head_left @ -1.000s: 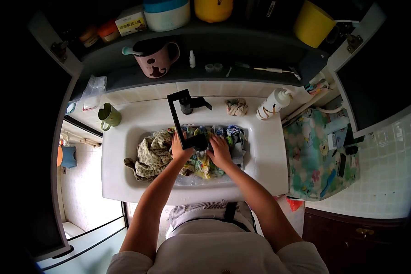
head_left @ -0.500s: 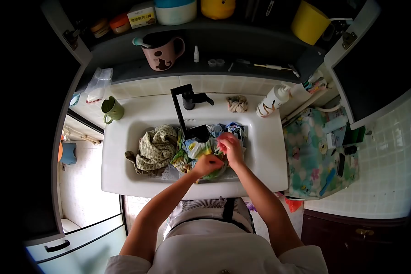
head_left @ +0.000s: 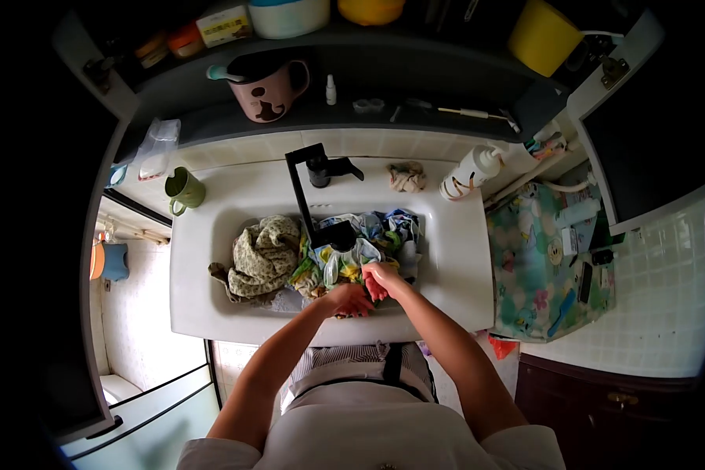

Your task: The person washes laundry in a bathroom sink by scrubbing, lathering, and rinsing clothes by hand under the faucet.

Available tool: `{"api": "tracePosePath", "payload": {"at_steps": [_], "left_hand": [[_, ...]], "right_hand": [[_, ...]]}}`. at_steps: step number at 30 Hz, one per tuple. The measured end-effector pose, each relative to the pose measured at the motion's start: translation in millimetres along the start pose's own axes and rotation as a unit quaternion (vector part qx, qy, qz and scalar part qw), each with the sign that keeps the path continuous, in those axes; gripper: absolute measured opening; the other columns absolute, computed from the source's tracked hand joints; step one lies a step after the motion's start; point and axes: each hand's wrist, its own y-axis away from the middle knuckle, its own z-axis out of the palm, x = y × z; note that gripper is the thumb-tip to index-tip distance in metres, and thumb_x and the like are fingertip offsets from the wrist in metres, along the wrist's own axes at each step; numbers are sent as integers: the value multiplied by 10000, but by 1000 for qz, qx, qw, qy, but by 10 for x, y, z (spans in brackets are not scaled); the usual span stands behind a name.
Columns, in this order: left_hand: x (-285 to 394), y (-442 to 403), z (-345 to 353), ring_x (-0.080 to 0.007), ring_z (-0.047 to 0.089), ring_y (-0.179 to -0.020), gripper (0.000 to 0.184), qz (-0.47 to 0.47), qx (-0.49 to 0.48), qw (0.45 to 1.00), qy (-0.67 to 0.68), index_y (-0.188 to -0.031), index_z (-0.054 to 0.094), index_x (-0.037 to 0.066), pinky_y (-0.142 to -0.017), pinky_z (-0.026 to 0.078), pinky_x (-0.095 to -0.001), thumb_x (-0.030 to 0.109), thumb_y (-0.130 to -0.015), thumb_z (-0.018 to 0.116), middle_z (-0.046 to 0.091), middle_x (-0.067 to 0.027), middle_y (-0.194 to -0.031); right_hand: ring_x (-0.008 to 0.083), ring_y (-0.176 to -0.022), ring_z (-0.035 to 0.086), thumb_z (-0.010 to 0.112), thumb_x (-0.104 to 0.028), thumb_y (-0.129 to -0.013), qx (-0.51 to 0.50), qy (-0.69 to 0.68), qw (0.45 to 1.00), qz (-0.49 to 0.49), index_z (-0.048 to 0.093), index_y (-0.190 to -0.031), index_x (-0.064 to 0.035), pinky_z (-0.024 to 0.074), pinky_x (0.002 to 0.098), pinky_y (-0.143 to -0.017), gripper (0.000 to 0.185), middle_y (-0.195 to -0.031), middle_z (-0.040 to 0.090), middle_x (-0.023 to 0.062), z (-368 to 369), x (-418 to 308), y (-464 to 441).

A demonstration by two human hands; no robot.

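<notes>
A wad of wet, multicoloured patterned cloth (head_left: 338, 266) lies in the right half of the white sink (head_left: 200, 266). At its near edge, my left hand (head_left: 348, 300) is closed on a fold of this cloth. My right hand (head_left: 378, 280) grips it just above and to the right, fingers curled downward and partly hidden. The two hands are close together. To the left sits a bunched beige cloth with a small dark pattern (head_left: 265, 257), apart from both hands. The black faucet (head_left: 304, 196) reaches over the cloths, its spout end covering part of the colourful one.
A green mug (head_left: 184, 190) stands on the sink's left rim. Along the back rim are a crumpled rag (head_left: 406, 177) and a white pump bottle (head_left: 471, 172). Above, a dark shelf holds a pink mug (head_left: 268, 92). Small items lie on a floral mat (head_left: 525, 301) at right.
My right hand has come down and left, toward my left hand. My left hand has shifted slightly down and left. The view has moved a little; the colourful cloth has changed shape.
</notes>
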Motion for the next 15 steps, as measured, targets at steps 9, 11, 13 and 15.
{"api": "tracePosePath", "payload": {"at_steps": [9,11,13,15], "left_hand": [[-26,-559,-346,-225,559,-476,417,-86,45,994,43,-684,604,-47,-423,440,-265,310,-695,390,606,-188,-653],[-22,-660,-430,-246,565,-480,461,-116,2,993,-14,-683,597,-51,-425,451,-282,347,-710,365,603,-206,-664],[-120,-813,-506,-246,562,-470,505,-129,3,991,-22,-691,595,-53,-419,449,-287,380,-724,338,602,-212,-667],[-179,-961,-584,-238,555,-457,531,-144,-5,989,-32,-676,587,-33,-397,435,-295,418,-743,315,600,-195,-645]], "right_hand": [[259,-330,487,434,-218,-620,3,205,971,125,461,-494,-22,377,340,-328,235,-452,517,170,-95,-123,-605],[258,-364,510,424,-247,-648,12,248,957,152,487,-512,-18,396,347,-368,274,-485,545,168,-126,-167,-661],[260,-381,521,415,-249,-661,67,259,955,126,505,-526,-17,407,342,-387,284,-496,555,156,-80,-202,-553],[266,-409,540,405,-276,-687,134,283,942,122,540,-545,-14,437,345,-437,328,-517,569,137,-57,-53,-701]]}}
